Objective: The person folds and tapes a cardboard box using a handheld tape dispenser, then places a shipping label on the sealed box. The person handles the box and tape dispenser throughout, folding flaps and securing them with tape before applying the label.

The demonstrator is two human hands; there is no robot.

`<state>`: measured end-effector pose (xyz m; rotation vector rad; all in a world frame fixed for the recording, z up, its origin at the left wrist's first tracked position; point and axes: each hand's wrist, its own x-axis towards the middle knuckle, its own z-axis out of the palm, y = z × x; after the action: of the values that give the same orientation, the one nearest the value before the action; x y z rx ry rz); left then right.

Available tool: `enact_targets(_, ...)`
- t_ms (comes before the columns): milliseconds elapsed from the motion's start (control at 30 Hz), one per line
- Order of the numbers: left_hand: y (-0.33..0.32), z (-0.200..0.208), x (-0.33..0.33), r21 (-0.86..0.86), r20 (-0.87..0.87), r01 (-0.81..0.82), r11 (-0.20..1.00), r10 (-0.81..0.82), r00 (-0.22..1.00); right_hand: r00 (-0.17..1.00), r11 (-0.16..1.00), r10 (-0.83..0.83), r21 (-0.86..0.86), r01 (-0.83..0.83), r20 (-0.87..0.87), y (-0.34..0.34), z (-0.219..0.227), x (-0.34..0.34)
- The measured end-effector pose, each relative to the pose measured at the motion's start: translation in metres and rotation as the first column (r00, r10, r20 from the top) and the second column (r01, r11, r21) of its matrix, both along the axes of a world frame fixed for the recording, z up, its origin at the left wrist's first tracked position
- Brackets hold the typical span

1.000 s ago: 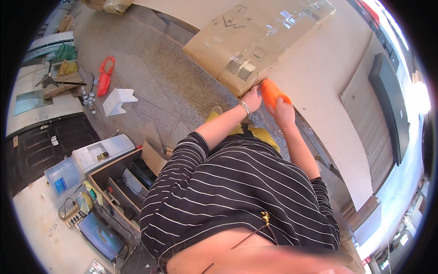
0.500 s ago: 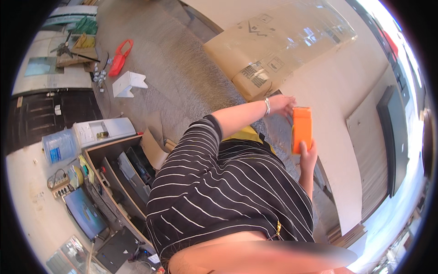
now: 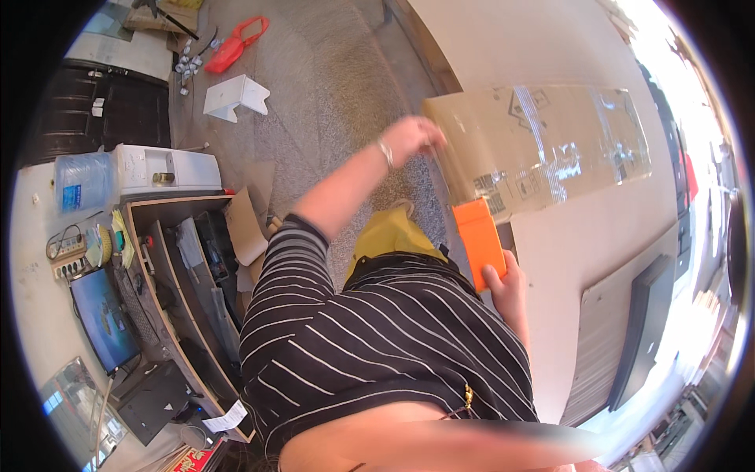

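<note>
The right hand [image 3: 507,279] has its grip closed around the lower end of an orange tool [image 3: 480,245], thumb laid along the near face; the tool tilts, its upper end near the lower left corner of a carton [image 3: 554,149], and it is held beside the left edge of the desk [image 3: 554,252]. Whether tool and carton touch, I cannot tell. The left hand [image 3: 410,140], blurred and with a bracelet [image 3: 385,154] at the wrist, is raised by the carton's left end with its fingers partly bent; how far its grip is open, whether it has hold of anything, and whether it touches the carton, I cannot tell. The two hands are well apart. The carton lies flat across the desk, brown, with dark printed marks and strips of shiny clear tape on its top, its left end sticking out past the desk's left edge. Toward the desk's right edge, beyond the carton's lower side, a dark panel [image 3: 645,326] lies on a grey board [image 3: 595,322]. On the floor [image 3: 322,86], left of the desk, are a white stand [image 3: 237,97] and, farther off, a red bag [image 3: 230,53]. By the person's left side is a cabinet [image 3: 135,206] with things in it, and near it a monitor [image 3: 102,318] and a clear jug [image 3: 82,181].
</note>
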<state>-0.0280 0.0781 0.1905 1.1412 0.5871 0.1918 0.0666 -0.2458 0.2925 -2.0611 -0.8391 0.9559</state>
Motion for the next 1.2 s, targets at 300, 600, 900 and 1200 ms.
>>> enact_targets(300, 0.114, -0.148, 0.090, -0.050, -0.694, 0.154, 0.987, -0.145, 0.705, 0.991, 0.992, -0.118, 0.027, 0.120, -0.068, 0.076, -0.047, 0.028)
enact_targets(600, -0.121, -0.294, 0.013, -0.591, -0.473, -0.218, 0.776, -0.115, 0.873, 0.991, 0.950, 0.017, -0.308, -0.057, -0.132, -0.163, -0.136, 0.025)
enact_targets(900, -0.245, -0.252, 0.057, -0.892, -0.124, 0.087, 0.445, -0.423, 0.898, 0.796, 0.645, 0.578, -0.698, -0.311, 0.179, -0.021, -0.341, 0.106)
enact_targets(1200, 0.078, -0.153, 0.093, -0.058, -0.393, -0.652, 0.756, 0.584, 0.711, 0.890, 0.994, 0.107, -0.025, -0.107, 0.444, -0.060, -0.295, 0.067)
